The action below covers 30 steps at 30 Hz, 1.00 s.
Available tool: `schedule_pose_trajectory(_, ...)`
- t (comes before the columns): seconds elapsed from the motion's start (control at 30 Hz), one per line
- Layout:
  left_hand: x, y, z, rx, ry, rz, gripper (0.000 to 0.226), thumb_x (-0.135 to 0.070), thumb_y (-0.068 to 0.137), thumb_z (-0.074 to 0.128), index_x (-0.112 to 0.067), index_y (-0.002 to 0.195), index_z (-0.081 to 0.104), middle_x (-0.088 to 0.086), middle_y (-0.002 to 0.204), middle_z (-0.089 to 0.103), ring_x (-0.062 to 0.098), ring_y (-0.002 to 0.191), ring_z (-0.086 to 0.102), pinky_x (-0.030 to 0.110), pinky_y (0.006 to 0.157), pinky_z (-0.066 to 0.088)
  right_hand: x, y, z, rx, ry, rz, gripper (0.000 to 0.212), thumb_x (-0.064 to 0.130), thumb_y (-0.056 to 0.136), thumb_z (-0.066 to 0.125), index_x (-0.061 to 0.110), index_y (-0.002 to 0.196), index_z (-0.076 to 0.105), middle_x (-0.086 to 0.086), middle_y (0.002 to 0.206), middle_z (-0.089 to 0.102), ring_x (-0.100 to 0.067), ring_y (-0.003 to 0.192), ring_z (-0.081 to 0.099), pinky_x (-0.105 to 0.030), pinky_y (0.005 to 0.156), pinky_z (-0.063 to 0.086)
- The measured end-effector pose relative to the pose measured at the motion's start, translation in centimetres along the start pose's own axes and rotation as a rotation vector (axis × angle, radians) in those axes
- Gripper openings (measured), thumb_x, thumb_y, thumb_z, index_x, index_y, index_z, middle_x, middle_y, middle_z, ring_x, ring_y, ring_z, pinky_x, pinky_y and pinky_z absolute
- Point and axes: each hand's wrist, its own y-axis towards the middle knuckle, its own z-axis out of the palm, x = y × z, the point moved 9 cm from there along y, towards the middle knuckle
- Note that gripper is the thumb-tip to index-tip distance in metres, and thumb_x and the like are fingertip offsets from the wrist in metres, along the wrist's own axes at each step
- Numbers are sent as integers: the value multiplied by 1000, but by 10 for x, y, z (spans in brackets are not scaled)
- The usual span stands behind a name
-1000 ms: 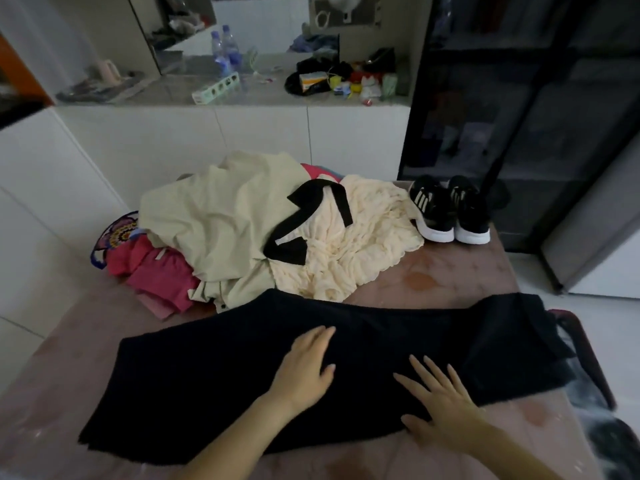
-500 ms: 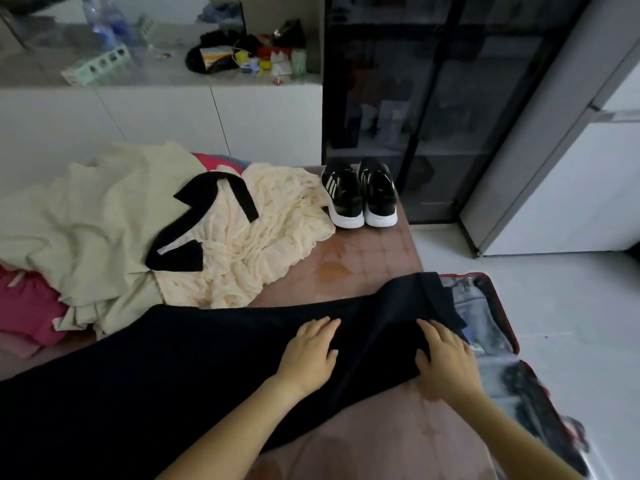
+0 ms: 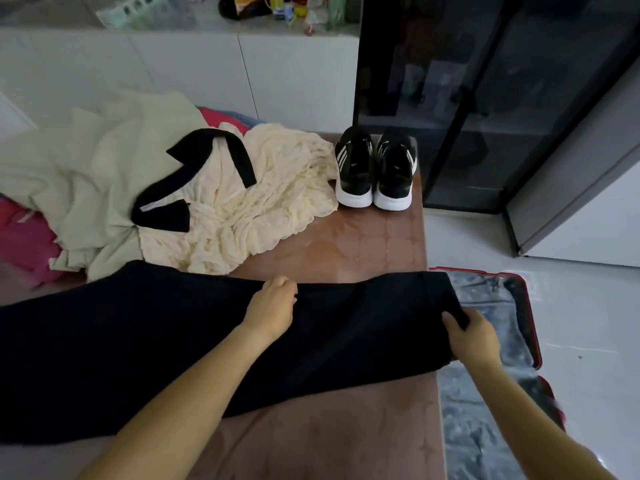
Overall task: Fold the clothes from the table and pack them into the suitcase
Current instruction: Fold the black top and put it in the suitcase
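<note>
A long black garment lies flat across the brown table, its right end hanging over the table's right edge. My left hand grips the garment's far edge near the middle, fingers curled. At the right end, my right hand pinches the cloth with the thumb on top. An open red suitcase with a grey-blue lining lies on the floor just right of the table, under my right hand.
Behind the black garment lies a pile: a cream dress with a black collar, a pale green garment, and pink clothes. Black sneakers stand at the table's far right corner. A dark glass cabinet stands behind.
My view has swung right. Both hands went from lying flat on the black garment to gripping it: the left at the far edge, the right at the right end.
</note>
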Motion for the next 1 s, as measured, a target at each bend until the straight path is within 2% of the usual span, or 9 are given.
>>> schedule_pose_trajectory(0.17, 3, -2, -13, -119, -41, -136, 19, -14, 96, 49, -10, 113, 54, 6, 113, 52, 24, 105, 50, 35, 78, 48, -22, -5, 14, 115, 210, 71, 32, 26, 92, 59, -2, 105, 56, -16, 94, 62, -32, 87, 60, -37, 72, 47)
schedule_pose_trajectory(0.27, -13, -16, -7, -130, -36, -111, 44, -21, 93, 54, -11, 134, 42, 9, 140, 38, 27, 127, 39, 36, 97, 44, -32, -6, 24, 245, 432, 249, 29, 30, 88, 66, 3, 95, 60, -13, 96, 63, -29, 87, 57, -33, 71, 41)
schedule_pose_trajectory(0.4, -48, -43, 25, 45, 37, 2, 60, -36, 97, 42, -19, 150, 18, 7, 159, 7, 27, 146, 7, 46, 118, 18, -40, -9, 23, 408, 514, 319, 20, 27, 84, 71, 10, 90, 63, -7, 92, 65, -25, 90, 56, -40, 87, 40)
schedule_pose_trajectory(0.53, -67, -61, 55, 210, 81, 16, 59, -45, 100, 26, -27, 151, 3, 4, 159, -11, 27, 146, -12, 50, 118, 2, -26, -2, -9, 296, 423, 114, 24, 18, 89, 65, 1, 106, 63, -16, 94, 68, -31, 87, 64, -44, 82, 53)
schedule_pose_trajectory(0.67, -87, -72, 62, 281, 2, 105, 62, -50, 99, 28, -29, 151, 1, 3, 159, -15, 25, 145, -17, 45, 118, -3, -16, -10, -59, 116, 240, -19, 21, 16, 89, 65, -3, 96, 62, -17, 87, 64, -26, 75, 57, -31, 60, 43)
schedule_pose_trajectory(0.73, -90, -77, 56, 310, -134, 123, 61, -48, 100, 30, -28, 152, 6, 1, 159, -10, 19, 145, -15, 41, 118, -1, -4, -21, -78, 51, 244, -67, 19, 16, 87, 68, -3, 90, 62, -18, 83, 64, -25, 66, 54, -30, 58, 42)
schedule_pose_trajectory(0.8, -84, -78, 42, 287, -398, 54, 57, -45, 101, 32, -25, 151, 16, -4, 160, 1, 12, 146, -6, 38, 118, 8, 26, -39, -87, 25, 319, -157, 15, 12, 85, 69, 3, 79, 59, -12, 70, 59, -16, 58, 50, -18, 49, 42)
schedule_pose_trajectory(0.9, -61, -78, 17, 181, -774, -95, 49, -42, 100, 34, -22, 144, 35, -4, 151, 33, 10, 140, 27, 33, 116, 24, 96, -84, -81, 10, 344, -355, 12, 11, 82, 71, 9, 80, 59, 1, 67, 56, -8, 58, 50, -7, 48, 39)
schedule_pose_trajectory(1.0, -36, -82, -2, 121, -1203, -285, 42, -47, 99, 32, -24, 130, 48, -3, 123, 59, 13, 110, 59, 35, 93, 50, 157, -138, -40, 65, 170, -571, 13, 16, 82, 71, 14, 92, 64, 3, 75, 61, -10, 65, 57, -13, 53, 39)
